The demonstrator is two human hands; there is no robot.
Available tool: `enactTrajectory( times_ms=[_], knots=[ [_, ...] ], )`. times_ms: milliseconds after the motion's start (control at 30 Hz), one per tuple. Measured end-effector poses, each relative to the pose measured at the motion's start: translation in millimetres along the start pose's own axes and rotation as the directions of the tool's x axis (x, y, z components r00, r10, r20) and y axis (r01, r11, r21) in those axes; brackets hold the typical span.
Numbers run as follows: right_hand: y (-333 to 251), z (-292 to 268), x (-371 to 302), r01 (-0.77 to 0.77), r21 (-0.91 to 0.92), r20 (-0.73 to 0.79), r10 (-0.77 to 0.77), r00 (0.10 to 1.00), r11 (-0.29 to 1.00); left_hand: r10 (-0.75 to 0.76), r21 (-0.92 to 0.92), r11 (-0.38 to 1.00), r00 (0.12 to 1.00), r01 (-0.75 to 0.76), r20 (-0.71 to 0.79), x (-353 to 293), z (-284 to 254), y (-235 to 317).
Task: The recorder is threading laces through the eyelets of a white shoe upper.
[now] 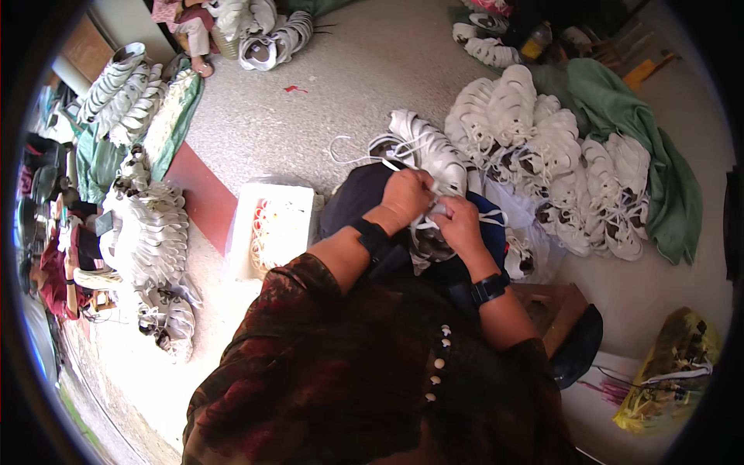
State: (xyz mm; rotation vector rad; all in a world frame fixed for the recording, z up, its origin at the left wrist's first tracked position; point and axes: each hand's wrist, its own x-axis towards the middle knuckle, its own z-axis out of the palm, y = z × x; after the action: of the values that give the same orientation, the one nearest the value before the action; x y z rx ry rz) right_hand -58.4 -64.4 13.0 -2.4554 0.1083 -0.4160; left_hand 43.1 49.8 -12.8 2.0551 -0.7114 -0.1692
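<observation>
A white shoe (428,246) rests on my lap, mostly covered by my hands. My left hand (406,198) is closed with fingertips pinched at a white shoelace (443,189) above the shoe. Close beside it, my right hand (459,225) is closed too, thumb and fingers pressed on the lace. Loose lace ends stick out past both hands. Just beyond my hands, a row of nested white shoes (438,151) lies against my knees, and a long thin lace loops out to its left.
A white foam box (242,232) with small orange-and-white pieces stands at my left. Large piles of white shoes (515,116) lie ahead right beside a green cloth (635,155). More stacked shoes (147,240) and people sit at far left. A yellow bag (666,372) is at lower right.
</observation>
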Motion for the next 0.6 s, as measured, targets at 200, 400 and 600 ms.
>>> enactTrajectory(
  times_ms=[200,400,600],
  knots=[
    [-3,-2,-2,-0.021,0.031,0.019,0.020,1.000,0.999,0.034,0.070,0.997,0.999,-0.031,-0.037,-8,-4,15],
    [22,10,0,0.070,-0.029,0.047,-0.068,0.997,0.997,0.386,0.273,0.879,0.919,-0.392,0.077,-22,6,20],
    [-8,6,-2,-0.028,-0.240,0.044,0.040,0.998,0.970,0.224,0.201,0.951,0.971,-0.235,0.080,-23,3,15]
  ],
)
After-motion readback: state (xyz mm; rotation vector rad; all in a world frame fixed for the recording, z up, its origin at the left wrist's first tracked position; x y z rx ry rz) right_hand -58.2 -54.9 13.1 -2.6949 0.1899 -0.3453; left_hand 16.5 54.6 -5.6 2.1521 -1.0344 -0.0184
